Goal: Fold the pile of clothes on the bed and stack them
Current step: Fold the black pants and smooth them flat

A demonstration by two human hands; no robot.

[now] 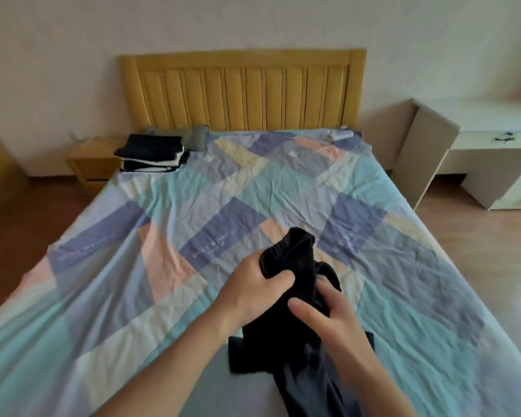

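Head view. The left hand [247, 287] and right hand [328, 311] hold a black garment [301, 296] bunched above the near end of the bed [193, 206]. The left fingers [278, 278] are curled and clamped on a gathered, ribbed edge, probably a waistband or hem. The right hand's thumb [306, 310] presses the cloth from the front; its other digits are hidden behind the fabric, though a grip is evident. The rest of the garment hangs below both hands and trails onto the sheet, which suggests it is being lifted to find an edge before folding. Far beyond the left fingers, by the yellow headboard [241, 88], sits the stack of folded clothes [152, 153], the likely destination.
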